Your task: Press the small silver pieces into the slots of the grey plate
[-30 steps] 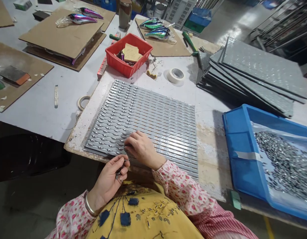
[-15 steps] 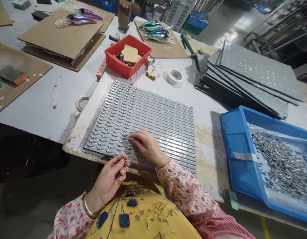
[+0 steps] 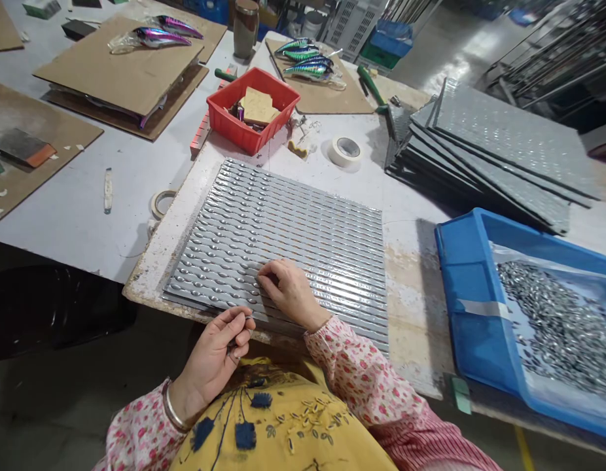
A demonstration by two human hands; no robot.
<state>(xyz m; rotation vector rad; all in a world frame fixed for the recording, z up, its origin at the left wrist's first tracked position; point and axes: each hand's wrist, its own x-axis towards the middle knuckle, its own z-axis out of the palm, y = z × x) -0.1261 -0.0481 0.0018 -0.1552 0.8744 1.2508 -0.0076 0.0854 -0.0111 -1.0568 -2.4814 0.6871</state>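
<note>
A grey ridged board [image 3: 303,216] lies in front of me, its left part lined with rows of small shiny silver oval pieces [image 3: 197,250]. Just off its near edge, my left hand [image 3: 217,350] is closed; a sliver of a small silver piece shows at its thumb and forefinger, and the rest of its contents is hidden. My right hand [image 3: 290,293] rests over the board at the end of the filled rows. Its thumb and forefinger are pinched together low on the surface, and whatever may be between them cannot be made out.
At right stands a blue bin [image 3: 472,307] of loose silver pieces, with a stack of grey boards [image 3: 504,150] behind it. Beyond my board are a red box [image 3: 254,127] and a roll of tape [image 3: 345,152]. Colourful fishing lures [image 3: 310,69] lie on cardboard at the back.
My right hand's fingers have drawn together from a looser, more stretched pose into a pinch over nearly the same spot. The left hand has hardly moved.
</note>
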